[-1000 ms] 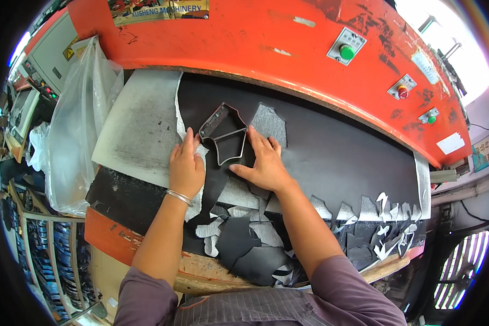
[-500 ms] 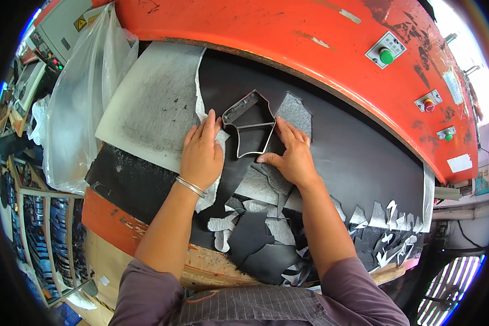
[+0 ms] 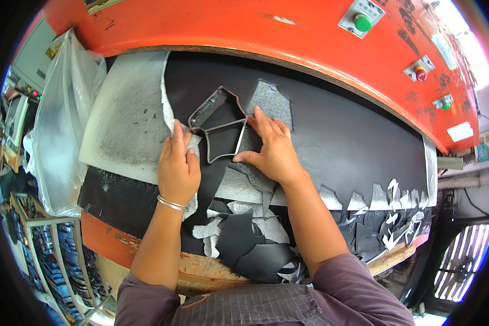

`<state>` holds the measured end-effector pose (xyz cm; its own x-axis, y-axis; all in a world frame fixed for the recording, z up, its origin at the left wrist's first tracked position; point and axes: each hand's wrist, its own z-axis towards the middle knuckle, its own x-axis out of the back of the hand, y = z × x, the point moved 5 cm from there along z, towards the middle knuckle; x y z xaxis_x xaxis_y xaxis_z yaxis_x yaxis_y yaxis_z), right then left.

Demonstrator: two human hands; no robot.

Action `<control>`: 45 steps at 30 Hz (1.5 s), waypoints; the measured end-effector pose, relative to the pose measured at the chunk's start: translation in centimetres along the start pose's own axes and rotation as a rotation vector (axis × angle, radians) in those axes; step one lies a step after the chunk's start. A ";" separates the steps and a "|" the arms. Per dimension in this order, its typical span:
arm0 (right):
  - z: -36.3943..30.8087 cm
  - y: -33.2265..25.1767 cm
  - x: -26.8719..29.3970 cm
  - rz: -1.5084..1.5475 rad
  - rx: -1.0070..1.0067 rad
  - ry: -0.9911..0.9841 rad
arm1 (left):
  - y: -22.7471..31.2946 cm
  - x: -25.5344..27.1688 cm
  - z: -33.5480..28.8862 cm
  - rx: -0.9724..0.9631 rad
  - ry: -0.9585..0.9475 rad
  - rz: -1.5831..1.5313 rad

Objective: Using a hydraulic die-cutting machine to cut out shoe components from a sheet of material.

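Bracing a metal cutting die (image 3: 223, 124) from both sides, with no full grip around it. Using the left hand (image 3: 179, 168) with fingers extended and together, tips at the die's left corner, contact likely but not certain. Using the right hand (image 3: 277, 152) with thumb and fingers spread in an arch, set against the die's right side and near edge. Located left of centre on a black sheet (image 3: 358, 136). Judged to be at the placing stage, lining up the outline just left of an angular grey patch (image 3: 273, 99). Likely to call next for slight squaring, kept flat, then for fingers clear of the edge. Divided by a crossbar into far and near compartments, with black showing in each. Bordered on the left by a pale sheet (image 3: 122, 108), on the near side by scraps (image 3: 261, 261) on the desk (image 3: 111, 238), and on the far side by a red machine (image 3: 228, 32). Regarding containers: at left, a clear plastic bag (image 3: 62, 146), contents not discernible; near left, a rack (image 3: 43, 221) with stacked bluish and dark pieces (image 3: 62, 242), kind undetermined.
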<state>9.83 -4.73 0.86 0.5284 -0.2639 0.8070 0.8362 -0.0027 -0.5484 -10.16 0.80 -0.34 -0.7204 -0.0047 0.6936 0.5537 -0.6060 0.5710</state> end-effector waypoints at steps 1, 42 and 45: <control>0.1 0.2 0.0 0.004 -0.015 0.008 | 0.0 -0.2 0.1 0.007 -0.023 0.029; -22.7 25.6 52.9 -0.429 -0.659 1.387 | 36.4 3.0 7.6 -0.346 -0.188 -0.351; -21.7 22.3 51.3 -0.250 -0.668 1.369 | 35.9 3.1 7.5 -0.302 -0.146 -0.229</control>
<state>52.42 -39.20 25.26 -0.4573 -0.8430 0.2832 0.4666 -0.4985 -0.7306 10.60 -14.95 25.60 -0.7320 0.2568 0.6310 0.2229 -0.7850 0.5780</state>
